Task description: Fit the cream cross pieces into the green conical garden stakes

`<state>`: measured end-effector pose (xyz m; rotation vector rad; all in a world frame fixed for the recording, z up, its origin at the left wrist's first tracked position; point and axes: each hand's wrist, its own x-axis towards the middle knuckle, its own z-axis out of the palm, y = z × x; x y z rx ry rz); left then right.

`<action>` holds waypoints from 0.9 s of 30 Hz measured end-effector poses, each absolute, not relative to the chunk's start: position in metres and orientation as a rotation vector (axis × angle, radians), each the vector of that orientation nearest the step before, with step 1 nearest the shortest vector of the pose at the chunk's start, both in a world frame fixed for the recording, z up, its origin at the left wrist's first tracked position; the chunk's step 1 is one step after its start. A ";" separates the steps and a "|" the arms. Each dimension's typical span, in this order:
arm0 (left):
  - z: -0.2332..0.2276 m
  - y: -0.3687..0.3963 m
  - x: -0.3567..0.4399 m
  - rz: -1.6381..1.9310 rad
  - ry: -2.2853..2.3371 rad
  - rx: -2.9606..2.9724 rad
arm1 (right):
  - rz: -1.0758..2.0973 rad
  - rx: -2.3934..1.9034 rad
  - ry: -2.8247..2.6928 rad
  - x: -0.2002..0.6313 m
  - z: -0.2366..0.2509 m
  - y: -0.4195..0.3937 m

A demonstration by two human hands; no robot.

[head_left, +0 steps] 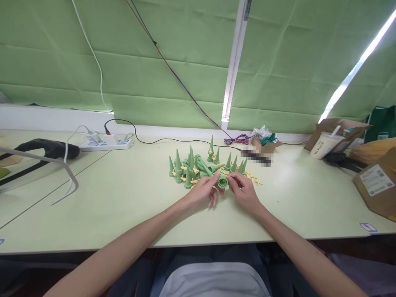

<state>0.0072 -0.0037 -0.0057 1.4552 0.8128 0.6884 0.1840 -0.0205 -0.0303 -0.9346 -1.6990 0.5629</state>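
A green plastic watering spike [222, 182] is in my left hand [204, 189], its round open end turned toward me. My left thumb and fingers close around it. My right hand [244, 190] is pinched shut at the right edge of that round end; whatever is between its fingertips is hidden. Just beyond my hands stands a cluster of green spikes [178, 167], several with small yellow valves [195, 170] in their sides. More upright green cones [228, 161] are behind my right hand, with loose yellow valves [255, 179] beside them.
A white power strip [107, 143] with plugs lies at the back left, near a black strap-like object [46, 148]. Along the back are coiled wires [237, 139] and a small open box [267, 145]. A drink cup [326, 144] and cardboard boxes [379, 183] stand at the right.
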 end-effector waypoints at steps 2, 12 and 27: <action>-0.004 -0.006 0.007 0.672 0.802 1.459 | 0.587 -0.941 -1.710 0.184 -0.031 -0.020; -0.011 -0.003 0.001 0.673 0.723 1.595 | 0.608 -0.984 -1.731 0.188 -0.034 -0.017; -0.006 -0.010 0.002 0.826 0.828 1.846 | 0.607 -1.013 -1.763 0.188 -0.035 -0.017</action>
